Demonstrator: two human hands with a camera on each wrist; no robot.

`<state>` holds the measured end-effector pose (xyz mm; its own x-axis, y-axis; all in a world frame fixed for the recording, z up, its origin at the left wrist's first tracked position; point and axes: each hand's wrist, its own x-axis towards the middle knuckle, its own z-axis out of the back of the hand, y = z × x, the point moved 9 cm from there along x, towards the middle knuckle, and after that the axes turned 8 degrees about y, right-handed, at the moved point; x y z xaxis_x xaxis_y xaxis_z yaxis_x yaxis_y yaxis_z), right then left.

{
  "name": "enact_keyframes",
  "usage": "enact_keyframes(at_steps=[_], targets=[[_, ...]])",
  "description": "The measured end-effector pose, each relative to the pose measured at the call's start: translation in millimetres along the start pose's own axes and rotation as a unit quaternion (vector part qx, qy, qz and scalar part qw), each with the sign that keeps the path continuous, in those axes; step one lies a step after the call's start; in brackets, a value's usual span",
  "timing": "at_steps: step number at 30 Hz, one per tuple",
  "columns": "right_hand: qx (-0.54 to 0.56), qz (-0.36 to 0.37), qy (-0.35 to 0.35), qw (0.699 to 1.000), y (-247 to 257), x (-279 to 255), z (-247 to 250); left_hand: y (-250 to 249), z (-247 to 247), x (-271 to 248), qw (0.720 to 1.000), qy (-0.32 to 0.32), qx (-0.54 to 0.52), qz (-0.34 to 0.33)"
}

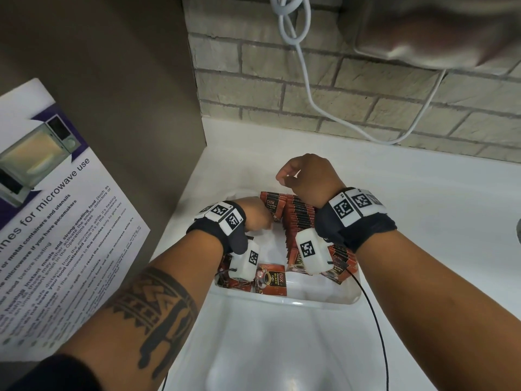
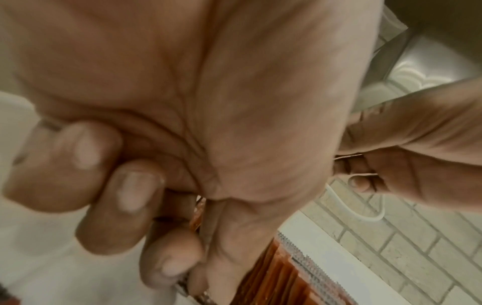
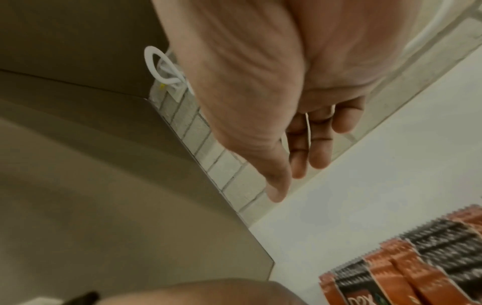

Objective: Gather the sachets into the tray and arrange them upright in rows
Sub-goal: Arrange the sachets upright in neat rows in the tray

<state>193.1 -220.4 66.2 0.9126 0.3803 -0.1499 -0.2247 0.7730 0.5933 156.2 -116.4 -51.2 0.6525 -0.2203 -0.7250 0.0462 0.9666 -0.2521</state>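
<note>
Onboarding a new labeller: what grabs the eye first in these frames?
The dense row of red-and-black sachets standing upright in the white tray, mid-counter, with a few loose ones lying flat at its near end. The left hand is curled at the row's left side, seemingly holding sachets, while the right hand hovers above the row's far end holding nothing. A microwave-use poster fills the left wall.

— What else is in the room?

— A white counter point(image 1: 423, 198) against a pale brick wall point(image 1: 366, 88), with a white cable point(image 1: 306, 80) looping down it.

— And on the left?

— A brown panel point(image 1: 112, 80) carrying 1 microwave-use poster point(image 1: 56, 221).
</note>
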Motion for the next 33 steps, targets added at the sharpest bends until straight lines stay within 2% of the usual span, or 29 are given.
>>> enact_keyframes(at_steps=[3, 5, 10, 16, 24, 33], targets=[[0.004, 0.028, 0.004, 1.000, 17, -22, 3, 0, 6, -14, 0.999, -0.033, -0.018, -0.012], [-0.013, 0.035, 0.035, 0.999, 25, -45, -6, 4, 7, -22, 0.998, -0.048, -0.030, -0.017], [-0.042, -0.020, 0.193, 0.980, 12, -94, -76, 2, -10, -48, 0.998, -0.039, -0.029, -0.049], [-0.175, -0.039, 0.253, 0.951, 4, -101, -135, 5, -30, -52, 0.996, -0.054, 0.023, -0.063], [-0.199, -0.069, 0.264, 0.941, 5, -102, -147, 17, -30, -58, 0.997, -0.034, 0.067, -0.022], [-0.116, -0.064, 0.153, 0.979, 4, -95, -122, 16, -32, -57, 0.994, -0.042, 0.102, -0.016]])
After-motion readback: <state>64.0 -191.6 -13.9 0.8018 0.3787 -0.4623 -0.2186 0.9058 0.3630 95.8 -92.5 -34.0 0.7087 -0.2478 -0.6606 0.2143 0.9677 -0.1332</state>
